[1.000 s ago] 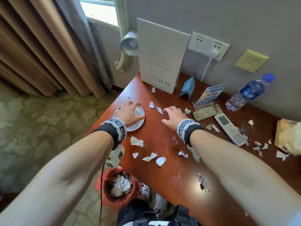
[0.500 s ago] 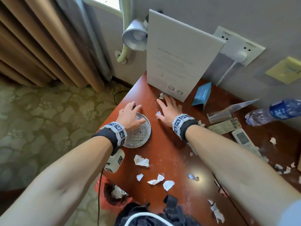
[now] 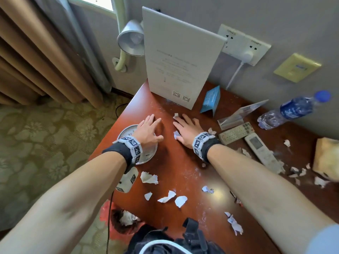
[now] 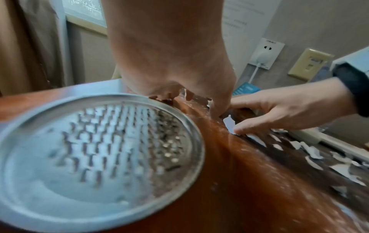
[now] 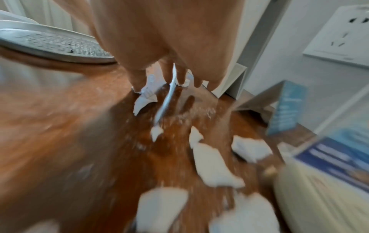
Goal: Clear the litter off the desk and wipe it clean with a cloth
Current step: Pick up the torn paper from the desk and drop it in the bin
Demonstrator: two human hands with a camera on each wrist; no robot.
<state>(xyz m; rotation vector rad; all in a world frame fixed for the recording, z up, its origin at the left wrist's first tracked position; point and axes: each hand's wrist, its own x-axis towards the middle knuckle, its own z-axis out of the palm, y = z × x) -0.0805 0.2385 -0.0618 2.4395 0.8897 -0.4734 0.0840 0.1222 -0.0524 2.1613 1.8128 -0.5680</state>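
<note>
Torn white paper scraps litter the red-brown desk, several near the front edge and more at the right. My left hand lies flat with straight fingers, its wrist over a round perforated metal plate, fingertips on the wood beyond it. My right hand is spread flat beside it, its thumb against one scrap, and another scrap lies at its fingertips. The left wrist view shows that thumb pressing on the scrap. A pale yellow bundle sits at the far right.
A white sign board stands at the back with a blue tent card, a clear leaflet stand, two remotes and a water bottle to its right. A red bin with paper sits below the desk's front-left edge.
Both hands slid away from me toward the sign board. The right hand moved left onto the scraps near the plate; the left hand moved forward past the plate's far rim.
</note>
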